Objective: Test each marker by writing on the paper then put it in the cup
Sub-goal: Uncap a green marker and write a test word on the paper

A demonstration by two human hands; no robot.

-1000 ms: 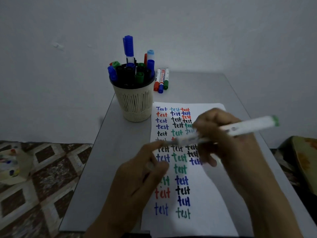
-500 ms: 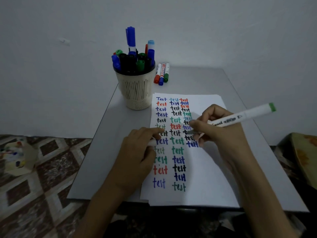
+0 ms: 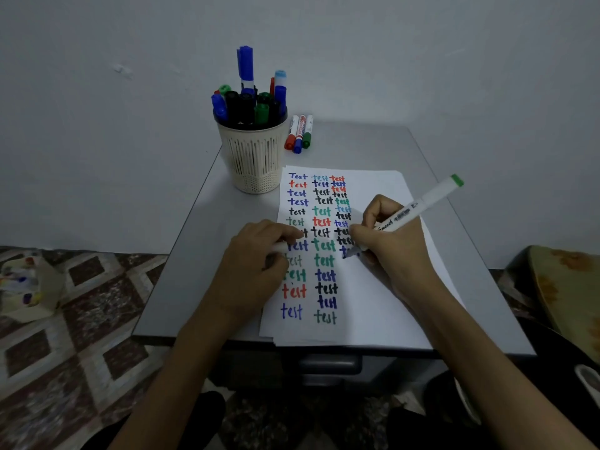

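A white sheet of paper (image 3: 386,306) covered with coloured "test" words lies on the small grey table (image 3: 201,254). My right hand (image 3: 393,251) grips a white marker (image 3: 422,206) with a green end, its tip down on the paper in the right column. My left hand (image 3: 256,267) rests on the paper's left side and holds a small white cap (image 3: 279,246) in curled fingers. A cream slotted cup (image 3: 255,160) at the table's back holds several capped markers.
Three markers (image 3: 299,133) with red, blue and green caps lie side by side right of the cup. A wall stands just behind the table. A patterned floor and a pale box (image 3: 26,287) are at the left; a cushion (image 3: 571,293) is at the right.
The cap came off the marker and stayed in my left hand. My right hand swung the marker down and brought its tip onto the paper. My left hand settled on the sheet.
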